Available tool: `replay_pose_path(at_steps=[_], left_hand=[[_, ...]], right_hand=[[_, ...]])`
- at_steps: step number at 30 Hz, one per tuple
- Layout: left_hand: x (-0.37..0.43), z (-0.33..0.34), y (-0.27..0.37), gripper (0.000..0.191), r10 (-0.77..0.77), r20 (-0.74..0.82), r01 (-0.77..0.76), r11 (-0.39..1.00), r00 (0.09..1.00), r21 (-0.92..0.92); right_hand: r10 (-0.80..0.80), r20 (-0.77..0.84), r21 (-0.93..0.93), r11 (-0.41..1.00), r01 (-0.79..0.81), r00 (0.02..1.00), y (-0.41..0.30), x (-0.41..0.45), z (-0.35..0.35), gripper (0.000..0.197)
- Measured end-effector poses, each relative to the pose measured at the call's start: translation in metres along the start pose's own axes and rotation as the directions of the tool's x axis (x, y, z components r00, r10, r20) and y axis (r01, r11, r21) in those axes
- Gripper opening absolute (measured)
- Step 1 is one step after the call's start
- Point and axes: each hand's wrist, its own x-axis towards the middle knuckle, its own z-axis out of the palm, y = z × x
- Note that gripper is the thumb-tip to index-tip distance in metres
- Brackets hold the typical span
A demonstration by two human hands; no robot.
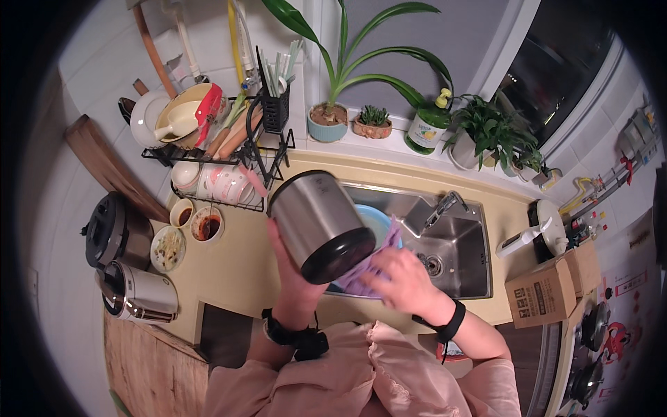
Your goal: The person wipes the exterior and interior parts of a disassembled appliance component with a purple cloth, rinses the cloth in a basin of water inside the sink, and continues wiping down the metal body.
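Note:
A stainless steel canister with a black base, perhaps a small bin [320, 219], is tilted in the air over the counter and the sink's left side. My left hand [297, 271] grips it from its left side and below. In my right hand [404, 279] is a purple cloth [365, 276], held close by the canister's black end. Behind them a light blue basin [372, 219] sits in the left part of the stainless steel sink [471, 245], partly covered by the canister and cloth.
A chrome faucet [442, 208] rises behind the sink. Left stand a black dish rack [208, 200], sauce bowls [207, 225], a plate of food [168, 249], an electric kettle [143, 293] and a cooker [117, 234]. A cardboard box [542, 292] is at right; potted plants [327, 122] line the sill.

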Motion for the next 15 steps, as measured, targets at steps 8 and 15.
replay_pose_path(at_steps=[8,15], left_hand=[[-0.013,-0.056,0.043,0.066,0.051,-0.029,-0.047,0.991,0.998,0.128],[-0.022,-0.164,0.055,0.064,-0.049,-0.25,0.076,0.992,0.967,0.097]], right_hand=[[0.524,0.843,0.528,-0.762,-0.376,0.122,0.068,-0.097,0.118,0.021],[0.528,0.835,0.548,-0.772,-0.322,0.155,0.115,-0.123,0.17,0.04]])
